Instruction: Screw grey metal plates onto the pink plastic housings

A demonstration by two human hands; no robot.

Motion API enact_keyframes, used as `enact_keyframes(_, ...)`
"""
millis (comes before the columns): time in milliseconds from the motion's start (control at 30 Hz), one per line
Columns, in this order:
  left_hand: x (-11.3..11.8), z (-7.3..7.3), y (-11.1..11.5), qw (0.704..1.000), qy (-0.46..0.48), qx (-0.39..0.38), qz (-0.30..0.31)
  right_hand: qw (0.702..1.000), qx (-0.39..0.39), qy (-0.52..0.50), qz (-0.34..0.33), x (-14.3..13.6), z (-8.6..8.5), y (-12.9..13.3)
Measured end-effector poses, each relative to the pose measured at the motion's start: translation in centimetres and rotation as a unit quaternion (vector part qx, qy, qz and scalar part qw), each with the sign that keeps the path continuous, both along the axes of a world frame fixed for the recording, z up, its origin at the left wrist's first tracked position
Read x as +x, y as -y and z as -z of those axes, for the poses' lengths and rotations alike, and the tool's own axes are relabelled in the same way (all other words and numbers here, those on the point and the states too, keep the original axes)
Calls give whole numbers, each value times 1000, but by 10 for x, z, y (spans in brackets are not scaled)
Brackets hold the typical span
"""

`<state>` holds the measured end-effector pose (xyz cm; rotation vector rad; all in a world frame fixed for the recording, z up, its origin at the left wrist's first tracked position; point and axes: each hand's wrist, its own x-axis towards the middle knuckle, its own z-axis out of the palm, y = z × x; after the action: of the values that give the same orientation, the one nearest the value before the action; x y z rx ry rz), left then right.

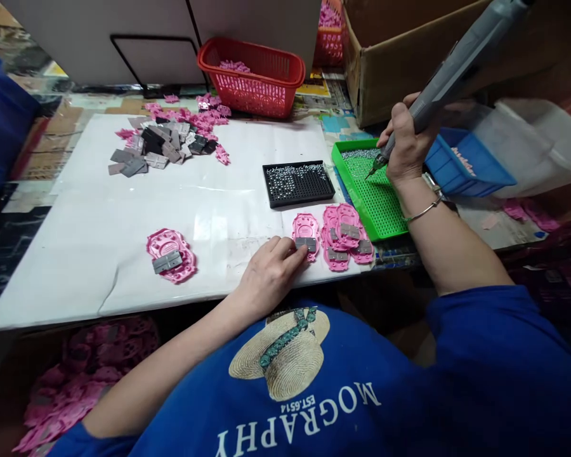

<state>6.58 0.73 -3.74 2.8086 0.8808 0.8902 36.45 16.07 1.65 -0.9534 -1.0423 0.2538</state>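
Observation:
My right hand (408, 143) is closed around a grey electric screwdriver (440, 82). The screwdriver's tip points down over a green perforated tray (383, 212) with small screws in it. On the white board, my left hand (271, 271) has its fingers curled at a pink plastic shell (306, 223), steadying it. A fingertip presses near the grey plate (306, 244) lying on that shell. Just right of it is a pile of pink shells with grey plates (345, 230). Behind them sits a black perforated tray (299, 183) holding many screws.
Two overlapping pink shells (172, 254) with a grey plate lie at left. Farther back is a heap of grey plates (159, 145) and pink pieces. A red basket (257, 86), a cardboard box (380, 82) and a blue bin (476, 168) stand around the board (124, 235).

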Motion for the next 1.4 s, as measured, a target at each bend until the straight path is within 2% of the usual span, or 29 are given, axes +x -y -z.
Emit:
enact_keyframes(367, 0, 1, 0, 1000, 5, -3, -1, 1000, -10, 10, 7, 3, 5, -3)
enact_keyframes(533, 0, 2, 0, 1000, 6, -5, 0, 1000, 12, 5, 17, 0, 4, -2)
enact_keyframes(667, 0, 2, -1, 1000, 5, -3, 2, 1000, 30, 3, 8, -3, -6, 2)
enact_keyframes(800, 1, 2, 0, 1000, 4, 10, 3, 998, 58, -9, 1, -20, -28, 11)
enact_keyframes(867, 1, 2, 0, 1000, 0, 9, 3, 997, 73, -12, -24, -39, -38, 22)
enact_keyframes(967, 0, 3, 1, 1000, -8, 9, 2, 991, 90, -30, -95, -76, -48, 52)
enact_keyframes(1067, -1, 5, 2, 1000, -10, 14, 4, 982, 42, -24, -182, -112, -45, 87)
enact_keyframes(1100, -1, 6, 2, 1000, -10, 15, 4, 977, 2, -18, -214, -122, -42, 97)
enact_keyframes(1167, -1, 7, 3, 1000, -12, 18, 5, 965, -27, -19, -260, -137, -34, 111)
enact_keyframes(1300, 0, 5, 2, 1000, -3, 30, 6, 944, -19, -10, -328, -151, -21, 115)
enact_keyframes(1400, 1, 3, 2, 999, -1, 35, 6, 946, -37, -2, -323, -155, -16, 111)
